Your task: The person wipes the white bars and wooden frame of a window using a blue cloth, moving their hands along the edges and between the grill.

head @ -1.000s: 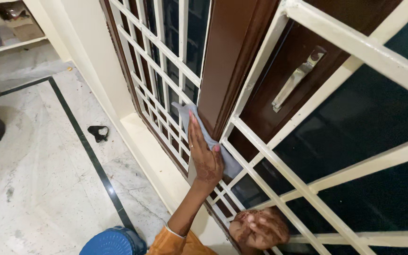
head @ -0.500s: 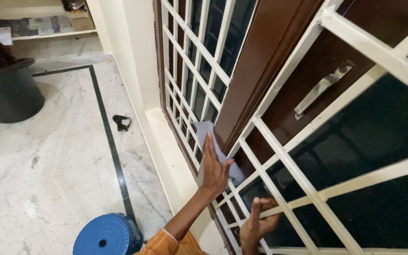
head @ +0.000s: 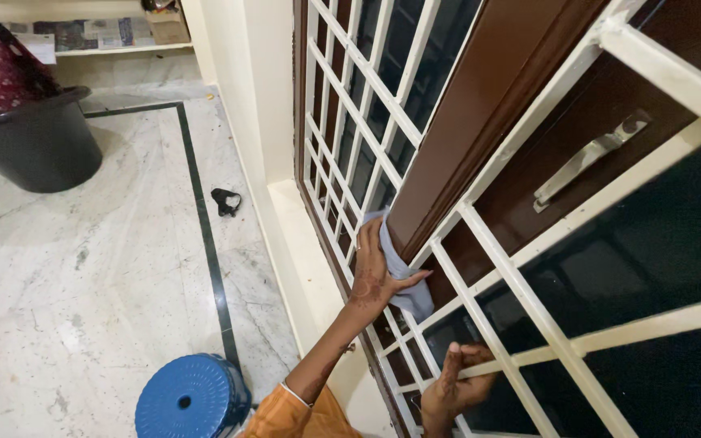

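Observation:
My left hand [head: 373, 276] presses a grey-blue cloth [head: 417, 298] flat against the lower end of the brown window frame [head: 480, 113], reaching between the bars of the white metal grill [head: 492, 243]. The fingers point up and the thumb sticks out to the right over the cloth. Lower down, my right hand [head: 452, 385] grips a slanted white grill bar [head: 521, 357]. Both hands carry dark henna patterns, and an orange sleeve shows at the bottom edge. A metal handle [head: 586, 158] sits on the brown frame behind the grill.
A blue plastic stool [head: 188, 399] stands on the marble floor below my left arm. A black tub [head: 38, 142] with red patterned fabric is at the far left. A small black object [head: 225, 200] lies near the cream window ledge [head: 298, 243]. Shelves run along the back wall.
My left hand has slid the cloth down the brown frame toward its lower end. My right hand has gone from a loose fist to gripping a grill bar. The view has shifted left.

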